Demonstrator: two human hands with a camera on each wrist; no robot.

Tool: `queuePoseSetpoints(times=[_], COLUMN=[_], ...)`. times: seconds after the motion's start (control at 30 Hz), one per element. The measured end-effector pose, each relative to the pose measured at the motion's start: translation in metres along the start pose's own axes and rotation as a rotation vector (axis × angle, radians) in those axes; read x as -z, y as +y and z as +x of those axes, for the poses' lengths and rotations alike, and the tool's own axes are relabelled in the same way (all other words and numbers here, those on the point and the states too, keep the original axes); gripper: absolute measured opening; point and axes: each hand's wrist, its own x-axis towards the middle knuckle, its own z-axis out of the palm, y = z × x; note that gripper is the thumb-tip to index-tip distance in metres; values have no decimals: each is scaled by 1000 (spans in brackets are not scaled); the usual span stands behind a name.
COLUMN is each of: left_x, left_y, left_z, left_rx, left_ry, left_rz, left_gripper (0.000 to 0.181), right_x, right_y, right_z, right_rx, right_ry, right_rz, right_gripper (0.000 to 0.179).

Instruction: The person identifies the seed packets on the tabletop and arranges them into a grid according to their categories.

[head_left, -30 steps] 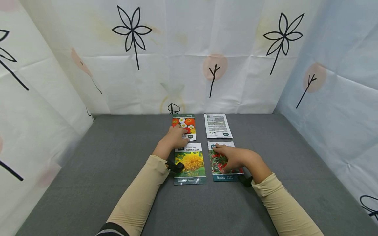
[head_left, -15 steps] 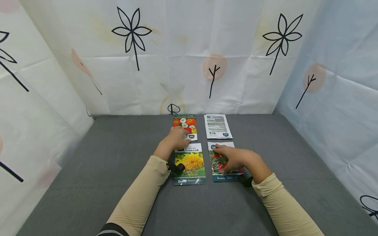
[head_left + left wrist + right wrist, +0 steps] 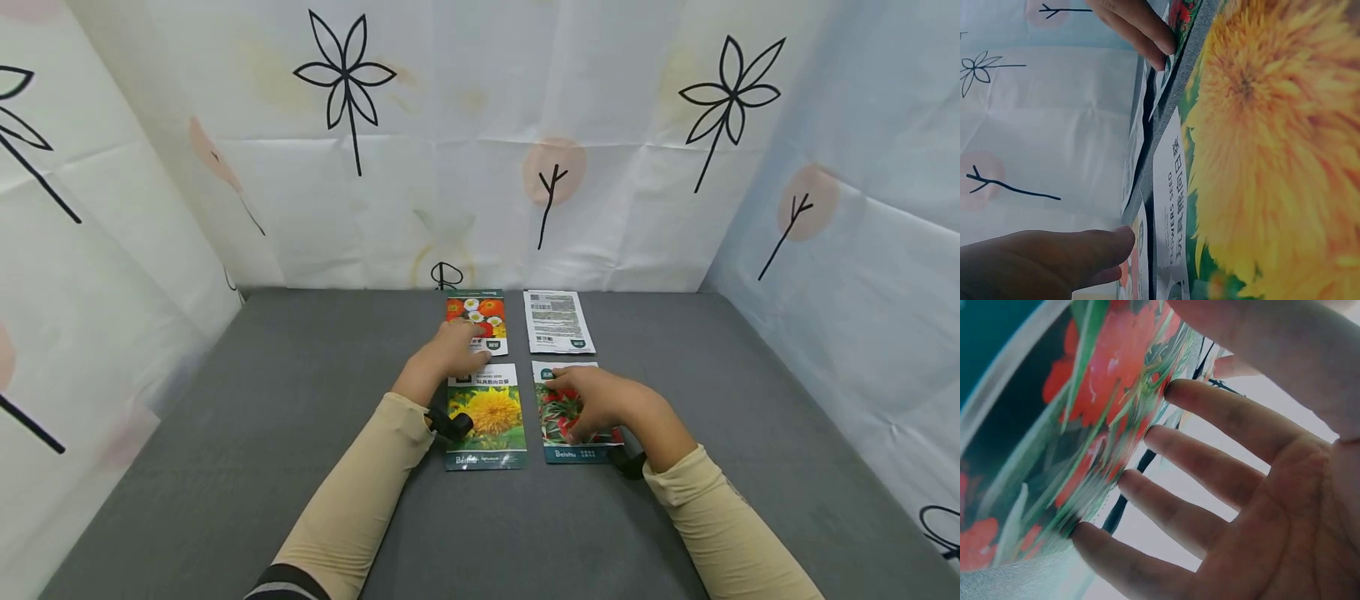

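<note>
Four flat seed packets lie in two rows on the grey table. My left hand (image 3: 452, 348) rests on the upper left seed packet (image 3: 486, 308), printed with orange, red and white flowers, its fingers loosely extended over the lower part. Below it, under my left wrist, lies a yellow-flower seed packet (image 3: 491, 412). My right hand (image 3: 604, 400) is spread over the red-flower seed packet (image 3: 558, 408) at lower right. In the right wrist view its fingertips (image 3: 1132, 478) touch that packet's surface. A white seed packet (image 3: 557, 321) lies text side up at upper right, apart from both hands.
The grey table (image 3: 337, 517) reaches back to a white cloth wall (image 3: 480, 100) with plant drawings. More cloth hangs along the left and right sides. Narrow gaps of table show between the packets.
The upper left seed packet has slid slightly right under my left hand, closer to the white packet. My right hand stays on the red-flower packet. The head view has shifted a little.
</note>
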Motion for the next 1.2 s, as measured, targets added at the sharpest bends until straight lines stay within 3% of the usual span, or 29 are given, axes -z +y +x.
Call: queuePoseSetpoints(times=[0.3, 0.73, 1.0, 1.2], left_x=[5, 7, 17, 23], left_y=[2, 3, -6, -29], left_z=[-5, -12, -31, -56], left_rx=[24, -57, -13, 9], left_ry=[36, 110, 134, 181], left_rz=[-64, -70, -36, 42], left_gripper=[51, 49, 57, 58], right_x=[0, -1, -3, 2], right_y=[-2, -2, -4, -8], right_z=[2, 5, 12, 21], right_rx=[10, 9, 80, 140], right_ry=[26, 25, 55, 117], right_rz=[-20, 0, -19, -74], right_gripper=[79, 75, 70, 58])
